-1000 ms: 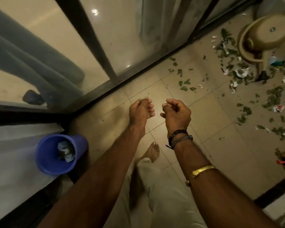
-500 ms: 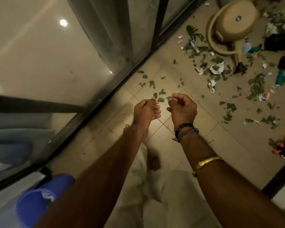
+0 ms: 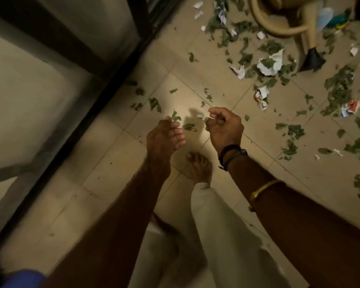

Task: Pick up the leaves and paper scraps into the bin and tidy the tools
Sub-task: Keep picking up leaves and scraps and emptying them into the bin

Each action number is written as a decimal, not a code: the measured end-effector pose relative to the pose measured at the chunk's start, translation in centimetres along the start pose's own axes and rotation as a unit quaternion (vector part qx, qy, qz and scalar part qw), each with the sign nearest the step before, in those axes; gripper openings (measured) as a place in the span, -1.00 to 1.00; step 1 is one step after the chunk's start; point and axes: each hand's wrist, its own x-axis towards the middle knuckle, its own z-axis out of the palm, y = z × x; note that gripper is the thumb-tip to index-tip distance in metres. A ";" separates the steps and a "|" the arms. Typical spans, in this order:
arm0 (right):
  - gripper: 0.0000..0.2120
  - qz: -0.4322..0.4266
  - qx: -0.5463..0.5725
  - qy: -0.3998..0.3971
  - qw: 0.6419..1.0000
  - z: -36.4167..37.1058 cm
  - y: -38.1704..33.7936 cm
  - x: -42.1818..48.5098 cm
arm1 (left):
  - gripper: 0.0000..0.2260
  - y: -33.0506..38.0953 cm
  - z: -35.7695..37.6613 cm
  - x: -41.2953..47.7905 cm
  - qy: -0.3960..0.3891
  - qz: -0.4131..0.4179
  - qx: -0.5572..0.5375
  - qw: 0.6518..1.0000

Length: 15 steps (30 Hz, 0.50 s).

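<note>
Both hands have come forward over the litter, and the blue bin (image 3: 19,279) now sits behind them at the near left. The left hand (image 3: 164,138) is loosely curled, holding nothing; the right hand (image 3: 224,129) is fisted, with nothing seen in it. Leaves (image 3: 188,126) lie just ahead of the fingers — paper scraps (image 3: 270,63) are further ahead to the right, beside the watering can (image 3: 307,38).

Just behind your right hand (image 3: 226,132), two dark bracelets (image 3: 232,155) circle the wrist; a gold bangle (image 3: 264,189) sits further up that forearm. You wear pale cream trousers (image 3: 222,235); your foot (image 3: 197,167) is bare.
</note>
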 end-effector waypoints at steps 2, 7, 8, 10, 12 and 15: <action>-0.74 -0.019 -0.016 0.000 1.000 1.4 3.1 2.9 | -0.78 -2.6 0.8 4.0 -0.001 -0.001 -0.026 1.000; -0.73 -0.060 -0.001 0.060 0.996 4.7 11.3 8.6 | -0.73 -9.4 4.1 13.0 -0.058 -0.024 -0.086 0.994; -0.73 -0.070 0.005 0.083 0.994 4.9 12.8 9.4 | -0.70 -10.6 5.0 14.4 -0.071 -0.027 -0.100 0.992; -0.72 -0.102 -0.008 0.133 0.986 4.6 15.4 10.7 | -0.64 -12.6 6.7 16.5 -0.093 -0.028 -0.114 0.989; -0.71 -0.141 -0.074 0.167 0.973 3.4 17.9 11.8 | -0.60 -14.5 8.2 17.8 -0.112 -0.029 -0.119 0.986; -0.65 -0.167 -0.272 0.150 0.936 1.3 21.1 13.3 | -0.59 -16.8 9.7 18.6 -0.131 -0.033 -0.132 0.982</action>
